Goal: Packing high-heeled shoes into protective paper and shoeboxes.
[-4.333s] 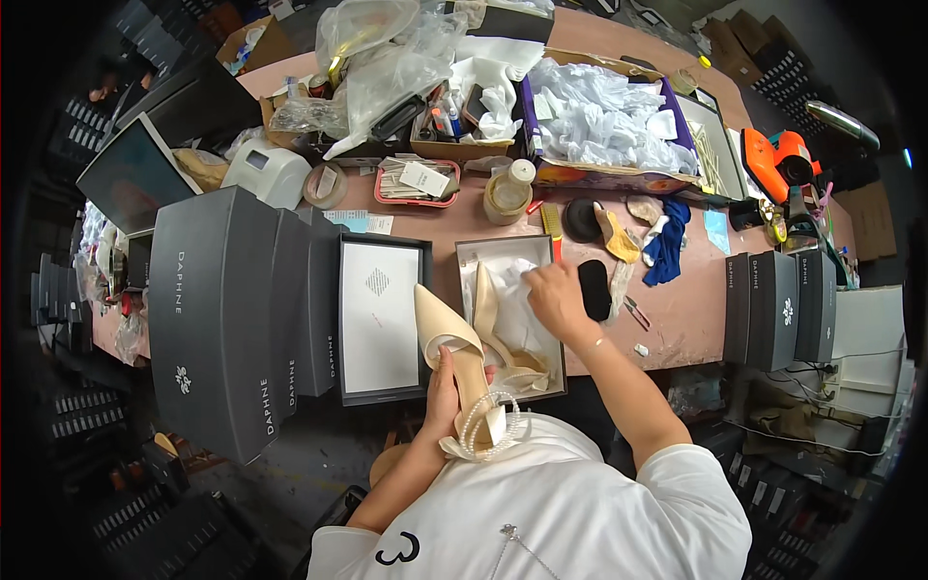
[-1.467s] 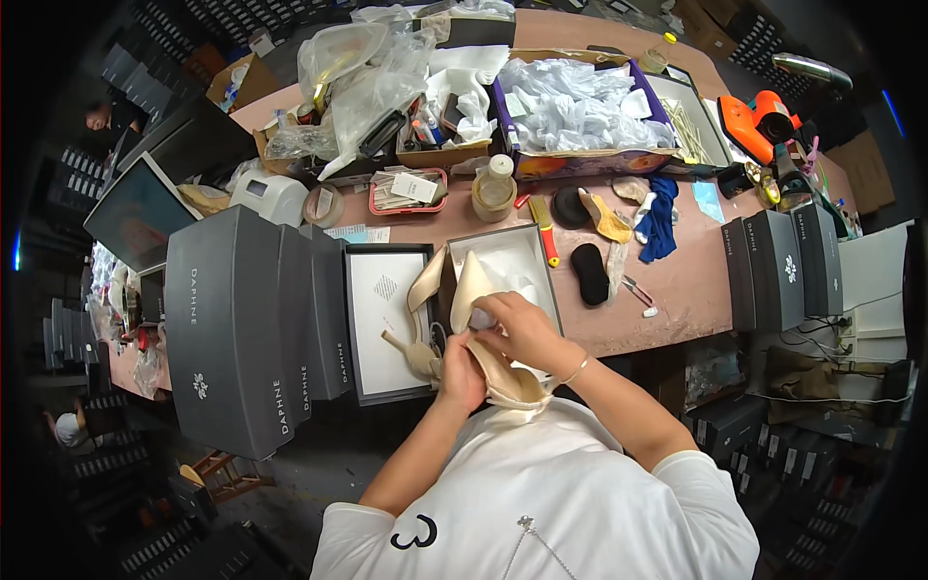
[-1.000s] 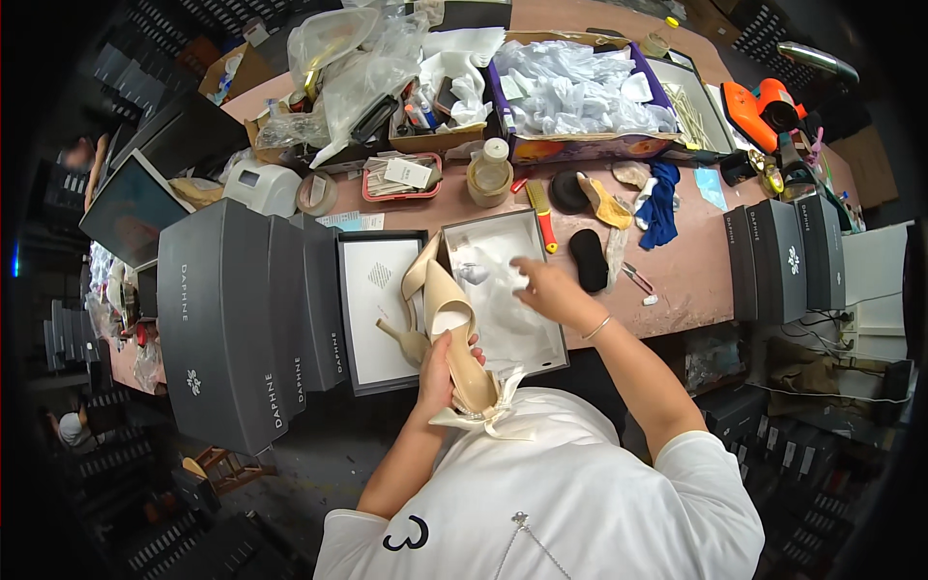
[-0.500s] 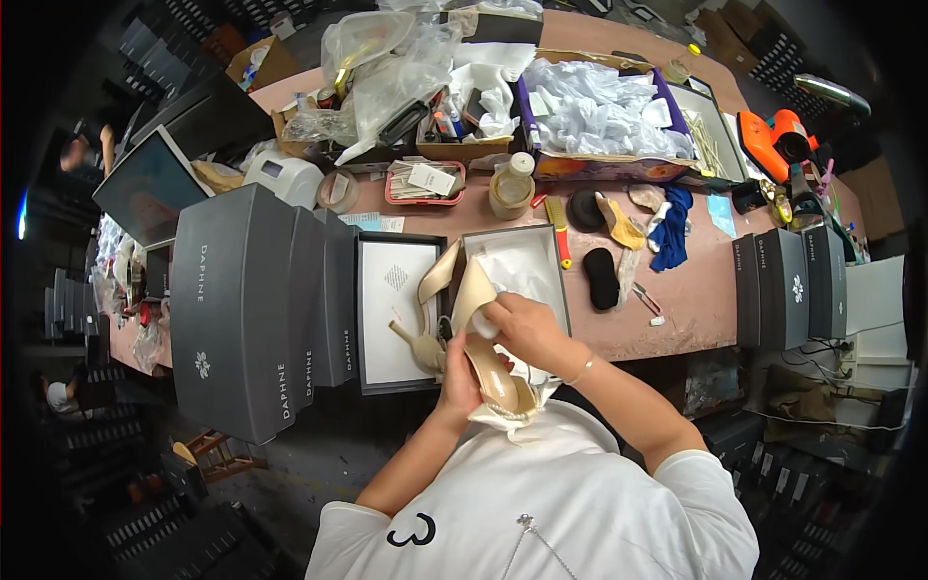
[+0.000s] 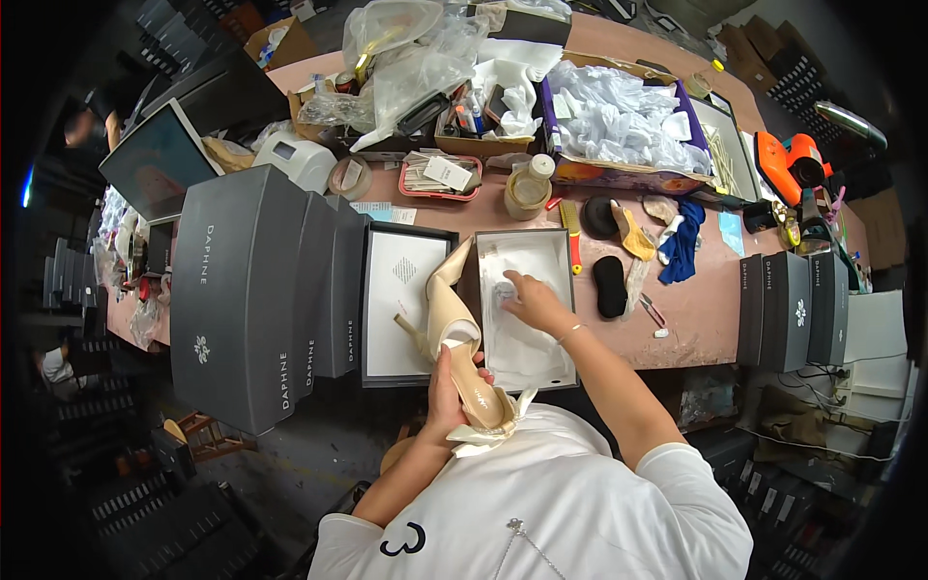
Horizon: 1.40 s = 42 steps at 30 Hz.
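Note:
My left hand [image 5: 443, 394] is closed around cream high-heeled shoes. The front shoe [image 5: 474, 382] has its pointed toe away from me, its insole facing up and a bow with a beaded trim at the near end. White stuffing [image 5: 456, 342] shows in its opening. A slim heel [image 5: 410, 333] juts out to the left; the second shoe is mostly hidden behind the first. Over the right half of the open shoebox [image 5: 570, 290], my right hand [image 5: 537, 302] has its fingers apart beside a small greyish packet [image 5: 504, 293]. White tissue paper [image 5: 522, 348] lines that half.
The box's left half [image 5: 394, 309] holds a white sheet. Dark grey shoeboxes stand at left [image 5: 242, 300] and right [image 5: 800, 309]. Behind are a glue bottle [image 5: 529, 188], a brush [image 5: 572, 237], a black pad [image 5: 609, 287], small snips [image 5: 652, 311] and a bin of tissue [image 5: 628, 126].
My right hand has left the shoe's toe and moved right, over the tissue-lined box half. The small packet now shows there. My left hand has turned the shoes, with the toes closer together.

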Motion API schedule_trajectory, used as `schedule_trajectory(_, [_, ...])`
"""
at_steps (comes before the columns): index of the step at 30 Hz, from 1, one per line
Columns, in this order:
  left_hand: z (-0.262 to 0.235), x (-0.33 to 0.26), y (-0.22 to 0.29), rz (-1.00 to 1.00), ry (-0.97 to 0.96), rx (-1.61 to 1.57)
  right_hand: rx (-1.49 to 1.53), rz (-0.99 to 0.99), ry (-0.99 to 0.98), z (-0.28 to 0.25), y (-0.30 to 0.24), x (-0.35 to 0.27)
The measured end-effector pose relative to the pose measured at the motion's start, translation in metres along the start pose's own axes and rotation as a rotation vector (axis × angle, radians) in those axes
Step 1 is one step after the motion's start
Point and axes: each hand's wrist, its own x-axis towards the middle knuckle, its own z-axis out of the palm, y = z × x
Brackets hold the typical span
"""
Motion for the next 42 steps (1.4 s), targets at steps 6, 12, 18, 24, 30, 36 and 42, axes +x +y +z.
schedule_trajectory(6, [0.007, 0.005, 0.003, 0.07, -0.018, -0.029, 0.334, 0.02, 0.269, 0.0, -0.026, -0.017])
schedule_trajectory(12, [0.026, 0.008, -0.01, 0.097, -0.227, -0.034, 0.052, -0.311, 0.089, -0.028, -0.094, -0.065])
schedule_trajectory(18, [0.016, 0.018, -0.011, 0.042, -0.252, 0.282, 0.044, -0.289, 0.191, -0.03, -0.083, -0.072])
schedule_trajectory(24, [0.04, 0.009, -0.019, 0.03, -0.239, 0.376, 0.352, -0.172, 0.353, -0.036, -0.068, -0.066])
schedule_trajectory(30, [0.025, 0.042, -0.001, 0.213, -0.285, 0.631, 0.43, 0.001, 0.289, -0.043, -0.03, -0.049])
schedule_trajectory(36, [-0.035, 0.109, 0.078, 0.794, 0.179, 1.687, 0.139, -0.019, 0.188, 0.007, 0.03, -0.022])
schedule_trajectory(42, [-0.034, 0.099, 0.092, 0.541, -0.04, 1.236, 0.281, -0.059, 0.188, -0.043, -0.004, -0.064])
